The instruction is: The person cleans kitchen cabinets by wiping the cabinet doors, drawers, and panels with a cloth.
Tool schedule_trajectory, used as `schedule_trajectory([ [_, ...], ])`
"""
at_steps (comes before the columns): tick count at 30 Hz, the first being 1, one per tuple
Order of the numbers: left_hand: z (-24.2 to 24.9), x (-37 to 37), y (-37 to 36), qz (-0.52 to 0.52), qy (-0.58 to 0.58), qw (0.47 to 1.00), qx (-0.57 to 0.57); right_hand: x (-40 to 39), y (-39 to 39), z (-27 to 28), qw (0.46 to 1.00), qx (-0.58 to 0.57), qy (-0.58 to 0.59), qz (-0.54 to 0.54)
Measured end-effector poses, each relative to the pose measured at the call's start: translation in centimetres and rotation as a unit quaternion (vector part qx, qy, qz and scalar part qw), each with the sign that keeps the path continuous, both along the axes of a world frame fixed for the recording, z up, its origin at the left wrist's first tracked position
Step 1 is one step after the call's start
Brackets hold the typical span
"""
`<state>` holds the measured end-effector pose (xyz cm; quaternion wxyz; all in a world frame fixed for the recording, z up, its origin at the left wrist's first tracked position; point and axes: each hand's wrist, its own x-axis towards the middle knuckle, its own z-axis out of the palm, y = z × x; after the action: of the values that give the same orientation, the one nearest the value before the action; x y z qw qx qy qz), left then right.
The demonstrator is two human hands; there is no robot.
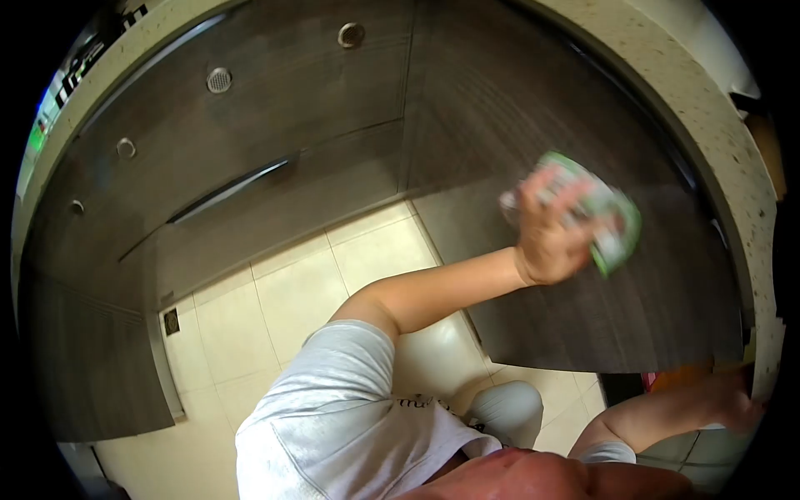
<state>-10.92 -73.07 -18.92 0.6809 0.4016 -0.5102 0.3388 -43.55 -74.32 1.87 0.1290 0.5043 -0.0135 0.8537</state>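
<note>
My left hand (557, 229) presses a green-edged, white and pink patterned cloth (618, 229) against the dark wood-grain cabinet front (575, 321). Its fingers are bent over the cloth, and hand and cloth are blurred by motion. At the lower right my right hand (740, 407) is by the end of the cabinet front, close under the speckled countertop edge (737, 158). Shadow hides its fingers, so whether they grip anything is unclear.
Dark drawers (317, 92) with round metal fittings and a long handle (229, 192) run along the upper left. Cream floor tiles (296, 287) lie below, with a small drain (172, 322). A bent knee (508, 412) shows at the bottom, near red and orange items (679, 379).
</note>
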Motion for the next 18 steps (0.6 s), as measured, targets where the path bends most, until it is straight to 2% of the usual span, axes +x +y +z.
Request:
schedule_trajectory([
  [1,-0.1,0.7,-0.9,-0.054,-0.076,0.994,-0.061,1.1,0.3,0.2,0.998,-0.025,0.026,-0.057],
  [2,-0.1,2.3,-1.4,-0.073,-0.104,0.990,-0.056,2.3,0.6,0.4,0.991,-0.051,0.051,-0.113],
  [4,-0.2,5.7,-2.7,-0.055,-0.137,0.987,-0.058,5.0,1.5,0.6,0.963,-0.110,0.100,-0.226],
  [5,-0.6,7.2,-3.6,-0.014,-0.091,0.994,-0.061,6.9,2.3,0.5,0.963,-0.111,0.111,-0.220],
  [6,-1.3,8.6,-3.6,0.039,-0.032,0.999,-0.004,8.9,3.5,0.1,0.995,-0.075,0.067,-0.022],
  [7,-2.0,10.0,-3.7,0.052,0.042,0.997,0.040,10.0,4.1,-0.1,0.984,-0.029,0.019,0.173],
  [8,-4.3,11.6,-5.1,0.062,0.127,0.990,0.026,9.4,3.9,0.2,0.985,-0.021,0.031,0.170],
  [9,-7.0,12.1,-6.1,0.051,0.244,0.967,0.045,7.7,3.4,0.9,0.994,-0.024,0.060,0.090],
  [11,-13.2,12.4,-6.3,0.084,0.304,0.943,0.104,9.6,3.1,1.0,0.993,-0.058,-0.052,0.088],
  [14,-19.8,8.6,-4.3,0.059,0.385,0.905,0.170,9.5,3.8,0.6,0.998,-0.065,-0.004,0.007],
  [16,-22.4,4.3,-2.9,0.070,0.428,0.868,0.241,9.4,4.7,-0.2,0.997,-0.064,0.032,-0.031],
  [18,-19.6,1.9,-1.6,0.092,0.419,0.859,0.278,9.2,5.9,-1.4,0.993,-0.072,0.069,-0.067],
])
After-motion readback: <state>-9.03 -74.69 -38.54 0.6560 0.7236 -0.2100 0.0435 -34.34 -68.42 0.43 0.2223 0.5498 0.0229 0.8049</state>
